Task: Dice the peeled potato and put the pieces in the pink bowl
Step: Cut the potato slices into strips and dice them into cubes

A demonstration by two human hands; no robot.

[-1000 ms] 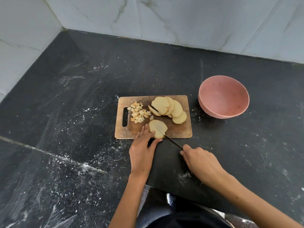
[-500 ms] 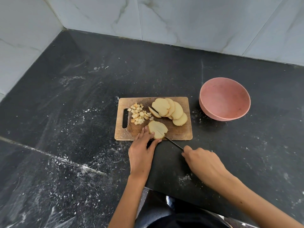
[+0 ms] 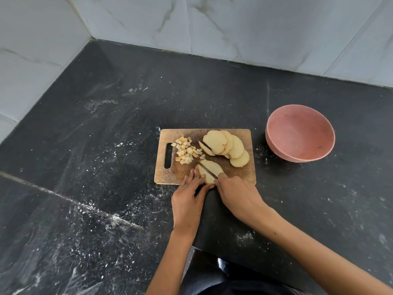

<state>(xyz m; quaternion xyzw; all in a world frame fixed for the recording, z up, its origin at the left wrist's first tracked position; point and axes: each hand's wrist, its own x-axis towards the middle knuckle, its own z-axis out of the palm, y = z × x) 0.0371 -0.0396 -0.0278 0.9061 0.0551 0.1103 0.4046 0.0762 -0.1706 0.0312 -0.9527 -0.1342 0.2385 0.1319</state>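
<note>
Knife (image 3: 209, 169) work suits parallel strips: right hand (image 3: 235, 193) grips its handle, blade across the potato slice (image 3: 209, 171) at frame centre, left hand (image 3: 188, 195) fingertips pinning it; pink bowl (image 3: 299, 133) waits right, empty.

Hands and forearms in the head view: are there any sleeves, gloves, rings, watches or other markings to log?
Both the left hand and the right hand are bare, with no gloves. Both forearms are uncovered as far as the frame shows, with no sleeves in view. No ring, watch or bracelet is visible. Nails look short and unpainted, though small at this size.
</note>
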